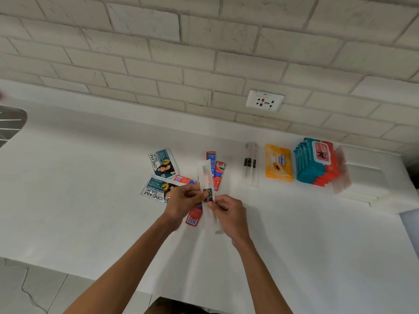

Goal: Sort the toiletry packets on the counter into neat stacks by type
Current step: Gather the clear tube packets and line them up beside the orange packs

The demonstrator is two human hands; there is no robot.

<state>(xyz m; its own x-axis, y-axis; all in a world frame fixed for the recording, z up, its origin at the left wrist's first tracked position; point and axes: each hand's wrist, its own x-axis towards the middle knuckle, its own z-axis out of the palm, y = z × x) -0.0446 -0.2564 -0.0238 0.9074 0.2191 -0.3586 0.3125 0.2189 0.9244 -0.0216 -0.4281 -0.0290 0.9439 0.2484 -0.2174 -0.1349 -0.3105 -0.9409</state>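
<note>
Item held: one clear toothbrush packet [206, 177], lengthwise away from you, over the middle of the white counter [90, 200]. Your left hand [184, 198] pinches it at its dark label with curled fingers. Your right hand [226, 210] grips the same packet just below that label, fingers curled round it. Unsorted, around your hands: the back conditioner sachet [163, 163] lies face up on its own, and the near conditioner sachet [156, 189] is partly covered by your left hand. The red toothpaste sachets [219, 175] lie loose and overlapping behind the held packet, and one more toothpaste sachet [193, 218] shows between your wrists. Sorted, in a row to the right, near the wall: a toothbrush stack [250, 165] of clear packets, then an orange wipes pack [278, 163] just beside it, then a teal wipes stack [315, 164] with a red lower edge, the packs fanned slightly. Fixtures: a white brick wall [204, 53] with a wall socket [264, 100] above the row, and a metal object [11, 123] cut off at the left edge.
</note>
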